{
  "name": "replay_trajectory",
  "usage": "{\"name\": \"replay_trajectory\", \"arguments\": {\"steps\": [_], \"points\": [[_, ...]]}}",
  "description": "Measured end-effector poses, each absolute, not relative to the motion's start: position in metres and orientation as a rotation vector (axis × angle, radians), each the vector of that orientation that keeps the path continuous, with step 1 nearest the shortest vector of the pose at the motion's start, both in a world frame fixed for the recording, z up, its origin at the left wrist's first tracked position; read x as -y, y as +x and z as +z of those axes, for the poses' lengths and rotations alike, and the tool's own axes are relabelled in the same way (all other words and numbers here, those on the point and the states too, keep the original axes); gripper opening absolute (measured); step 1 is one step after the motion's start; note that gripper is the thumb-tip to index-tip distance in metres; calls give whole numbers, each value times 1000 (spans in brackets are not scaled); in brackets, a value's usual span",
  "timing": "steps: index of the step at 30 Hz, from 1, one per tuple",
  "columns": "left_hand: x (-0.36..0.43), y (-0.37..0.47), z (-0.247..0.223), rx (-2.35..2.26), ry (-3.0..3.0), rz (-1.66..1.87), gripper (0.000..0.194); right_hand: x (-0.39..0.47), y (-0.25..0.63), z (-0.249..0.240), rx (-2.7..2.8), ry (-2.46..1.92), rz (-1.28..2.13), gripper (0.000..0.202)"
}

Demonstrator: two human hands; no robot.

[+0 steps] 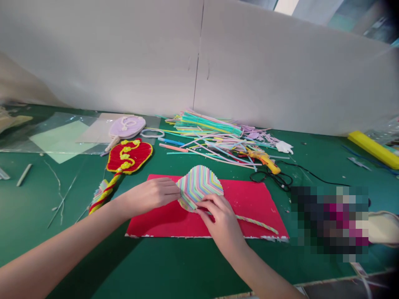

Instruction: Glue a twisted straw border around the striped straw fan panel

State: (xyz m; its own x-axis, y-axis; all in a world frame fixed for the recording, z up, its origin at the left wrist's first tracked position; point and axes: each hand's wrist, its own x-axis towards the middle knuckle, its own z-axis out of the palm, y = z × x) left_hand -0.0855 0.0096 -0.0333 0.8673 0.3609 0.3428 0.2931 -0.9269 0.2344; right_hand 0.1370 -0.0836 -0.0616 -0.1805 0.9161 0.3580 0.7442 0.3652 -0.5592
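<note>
Striped fan held at 2 points along its rim. The left hand [158, 193] has its fingertips closed on the left edge of the striped fan [201, 180]; the right hand [222, 214] grips the lower edge between thumb and fingers. The fan lies between the 2 hands, over a red board [252, 193]. A twisted yellow-and-green stem [258, 224] emerges to the right of the right hand, which hides any join. The step in hand appears to be adjusting the fan's edge; the next move would seem to call for a steady right-hand grip while the left fingertips work the rim, without bending the stripes.

Left of the board lie 2 more fans, 1 red and yellow [143, 155] and 1 pale purple [137, 131]. Beyond the board, loose fuzzy stems [208, 124] lie heaped near a yellow glue gun [264, 160] with a black cable [307, 168]. All rest on a green table [174, 270].
</note>
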Motion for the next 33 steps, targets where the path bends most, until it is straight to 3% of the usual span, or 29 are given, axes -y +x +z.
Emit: {"name": "replay_trajectory", "arguments": {"steps": [6, 9, 11, 15, 23, 33], "points": [[-7, -89, -18, -514, 2910, 422, 33, 56, 186, -42, 1836, -1392, 383, 17], [1, -88, -15, -649, 2870, 434, 31, 18, 257, -33, 1682, -1680, 24, 22], [10, -84, -16, -749, 2819, 494, 29, -7, 306, -34, 1562, -2096, -151, 25], [27, -67, -24, -885, 2711, 546, 29, -42, 363, -52, 1496, -2306, -58, 31], [32, -57, -39, -868, 2778, 426, 27, -54, 370, -72, 1383, -2399, -41, 36], [26, -50, -38, -974, 2680, 415, 21, -14, 363, -39, 1285, -2183, -231, 42]]}}
